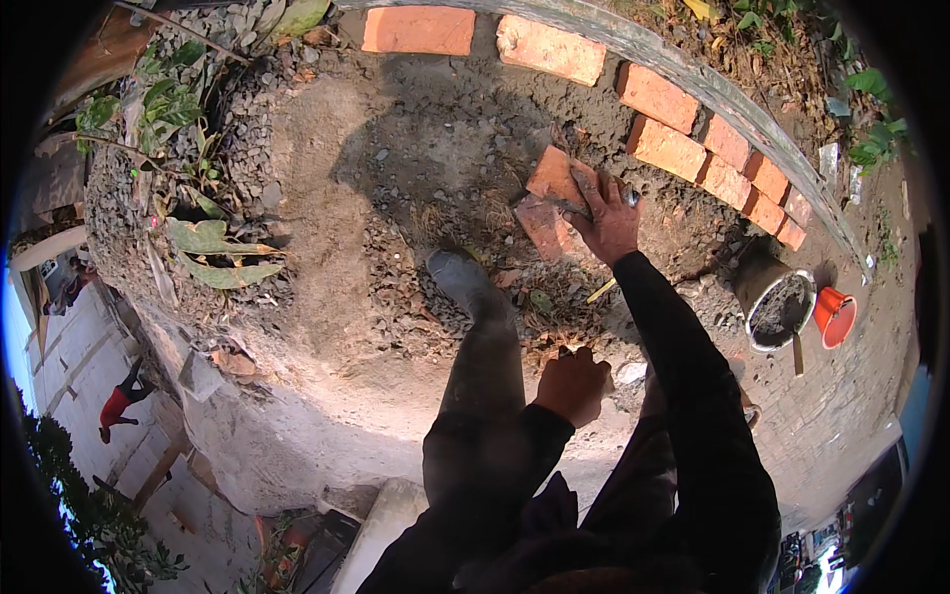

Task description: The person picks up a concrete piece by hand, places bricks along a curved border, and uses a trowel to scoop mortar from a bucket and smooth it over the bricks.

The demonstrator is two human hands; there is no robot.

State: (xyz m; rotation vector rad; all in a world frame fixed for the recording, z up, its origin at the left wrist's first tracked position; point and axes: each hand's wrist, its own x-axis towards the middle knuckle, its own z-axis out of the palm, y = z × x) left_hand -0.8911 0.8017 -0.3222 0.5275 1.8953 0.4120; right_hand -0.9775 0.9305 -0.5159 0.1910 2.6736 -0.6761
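Note:
Two loose reddish bricks (544, 230) lie askew on the gritty ground in the middle. My right hand (606, 218) rests over the upper brick (554, 170), its bent fingers on a dark metal tool, possibly a trowel, partly hidden under them. My left hand (576, 386) is closed lower down, beside my leg; what it holds, if anything, is hidden. My boot (455, 272) stands just left of the bricks. Above and right, a curved course of bricks (663, 148) sits in wet mortar along a weathered edging strip (762, 119).
A bucket (777, 307) of grey mix with a stick and a red-orange bucket (834, 319) stand at right. Gravel and leafy plants (213, 247) lie left. Behind me is a pale edge (228, 416); a person in red (119, 401) is on paving at far left.

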